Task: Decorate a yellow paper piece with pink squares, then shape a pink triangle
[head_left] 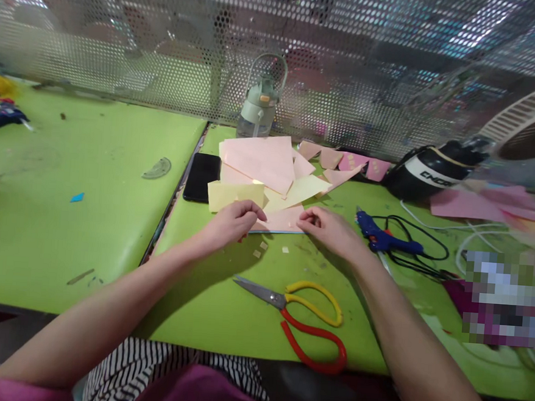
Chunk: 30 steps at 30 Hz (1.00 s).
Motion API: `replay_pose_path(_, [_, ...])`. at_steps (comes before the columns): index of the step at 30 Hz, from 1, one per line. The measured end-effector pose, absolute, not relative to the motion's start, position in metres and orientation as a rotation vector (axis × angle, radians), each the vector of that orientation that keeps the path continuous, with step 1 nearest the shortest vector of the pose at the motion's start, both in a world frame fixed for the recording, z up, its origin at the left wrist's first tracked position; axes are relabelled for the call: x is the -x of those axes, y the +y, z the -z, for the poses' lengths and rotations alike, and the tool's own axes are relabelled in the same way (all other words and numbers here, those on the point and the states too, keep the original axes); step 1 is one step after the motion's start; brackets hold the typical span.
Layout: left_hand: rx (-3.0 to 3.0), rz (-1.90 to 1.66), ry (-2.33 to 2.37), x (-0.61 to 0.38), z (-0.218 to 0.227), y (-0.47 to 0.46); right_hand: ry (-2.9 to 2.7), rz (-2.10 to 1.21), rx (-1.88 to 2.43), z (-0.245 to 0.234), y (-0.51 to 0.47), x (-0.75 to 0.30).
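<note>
A pale pink sheet of paper (pixel 279 218) with a bluish front edge lies between my two hands. My left hand (pixel 233 222) grips its left end, with fingers curled over the top and the thumb side low by the front edge. At the right end, the bent fingers of my right hand (pixel 321 224) are closed on the sheet. A few tiny pale bits rest on its surface. Just in front lie small cream paper squares (pixel 285 250). Scissors (pixel 273 297) with one yellow and one red handle lie nearer me, blades apart, pointing left.
Behind my hands are loose pink sheets (pixel 259 157), a folded yellow paper (pixel 235 196), a black phone (pixel 202 177) and a green-lidded bottle (pixel 258 108). To the right are a blue glue gun (pixel 384 236) with cables, a black bottle (pixel 429 172) and a fan (pixel 529 121).
</note>
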<state>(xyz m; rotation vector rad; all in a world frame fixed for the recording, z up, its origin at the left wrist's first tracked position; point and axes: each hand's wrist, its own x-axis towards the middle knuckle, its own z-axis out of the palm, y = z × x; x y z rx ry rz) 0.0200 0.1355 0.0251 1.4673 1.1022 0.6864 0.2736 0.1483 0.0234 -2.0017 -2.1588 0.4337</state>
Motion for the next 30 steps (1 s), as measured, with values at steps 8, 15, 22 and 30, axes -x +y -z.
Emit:
replay_pose_path(8, [-1.412,-0.659,1.042,-0.023,-0.023,0.136,-2.221,-0.341,1.899,-0.015,0.146,-0.275])
replay_pose_path(15, [-1.391,-0.647,1.024,-0.024,-0.022,0.136,-2.264,-0.198,1.882,-0.012,0.147,-0.274])
replay_pose_path(22, [-1.379,-0.664,1.004,-0.026,-0.015,0.137,-2.267,-0.121,1.877,-0.005,0.147,-0.276])
replay_pose_path(30, [-1.374,-0.664,0.975,-0.027,-0.012,0.136,-2.219,-0.149,1.885,-0.009,0.148,-0.276])
